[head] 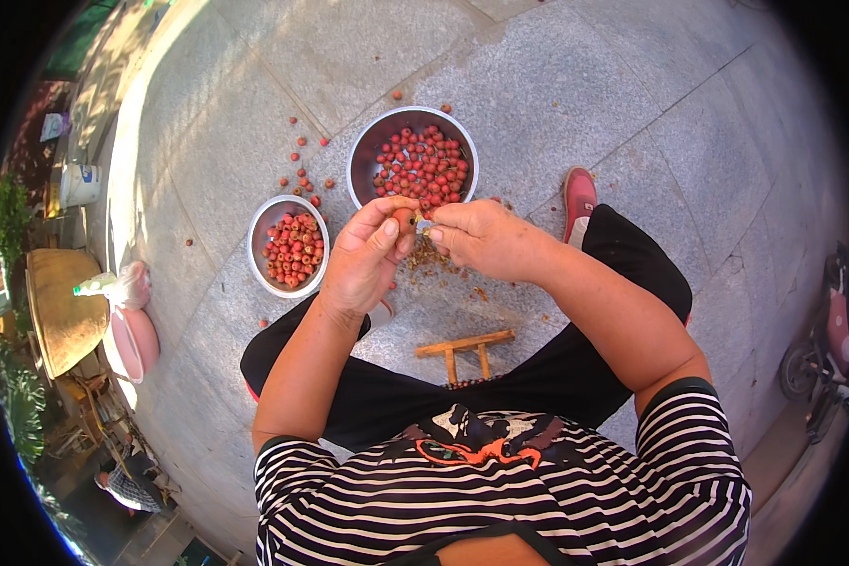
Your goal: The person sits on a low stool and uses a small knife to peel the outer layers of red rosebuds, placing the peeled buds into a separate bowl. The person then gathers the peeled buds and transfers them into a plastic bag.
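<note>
My left hand (371, 247) holds a small red fruit, which looks like a hawthorn berry (404, 221), between thumb and fingers. Against the fruit's end, my right hand (477, 237) pinches a small metal tool (423, 226), whose exact kind I cannot tell. Just beyond both hands stands a large steel bowl (352, 170) with many red fruits (431, 166) in it. A smaller steel bowl (252, 265) of similar fruits (293, 247) is left of my left hand. Yellowish scraps (431, 262) lie on the paving under my hands.
Several loose fruits (301, 172) lie on the stone paving (538, 92). A wooden stool part (467, 343) shows between my legs. A pink basin (131, 343), a white bucket (81, 185) and a person (131, 483) are at the far left. A parked two-wheeler (821, 347) stands far right.
</note>
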Tool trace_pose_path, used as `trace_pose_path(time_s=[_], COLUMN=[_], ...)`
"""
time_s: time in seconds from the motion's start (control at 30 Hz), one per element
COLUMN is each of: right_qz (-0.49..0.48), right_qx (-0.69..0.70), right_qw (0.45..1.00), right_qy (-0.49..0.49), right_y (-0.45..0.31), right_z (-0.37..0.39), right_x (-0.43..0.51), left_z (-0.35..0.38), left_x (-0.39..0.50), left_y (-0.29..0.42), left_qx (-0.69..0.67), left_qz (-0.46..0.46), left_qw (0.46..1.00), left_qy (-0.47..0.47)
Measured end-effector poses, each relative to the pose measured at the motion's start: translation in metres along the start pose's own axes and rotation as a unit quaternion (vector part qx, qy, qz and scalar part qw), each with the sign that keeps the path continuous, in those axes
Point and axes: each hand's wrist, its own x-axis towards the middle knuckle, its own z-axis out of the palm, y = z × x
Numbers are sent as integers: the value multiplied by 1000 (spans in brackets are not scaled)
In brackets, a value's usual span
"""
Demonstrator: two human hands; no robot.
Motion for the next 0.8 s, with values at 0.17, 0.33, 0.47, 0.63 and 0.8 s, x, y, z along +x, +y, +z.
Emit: trace_pose_path(time_s=[0.17, 0.33, 0.47, 0.63, 0.8], right_qz=[42, 84, 103, 139, 149], right_qx=[92, 197, 256, 373, 454], right_qw=[995, 975, 959, 911, 869], right_qy=[-25, -54, -69, -106, -127], right_y=[-4, -7, -6, -4, -5], right_z=[2, 1, 3, 2, 2], right_x=[2, -1, -2, -4, -5], left_z=[-1, -2, 2, 5, 6], left_x=[-1, -1, -1, -2, 1], left_y=[-3, -1, -4, -7, -8], left_qx=[21, 111, 163, 234, 338], left_qz=[15, 59, 108, 174, 252], left_qw=[1000, 992, 981, 957, 907], left_qy=[9, -4, 3, 5, -19])
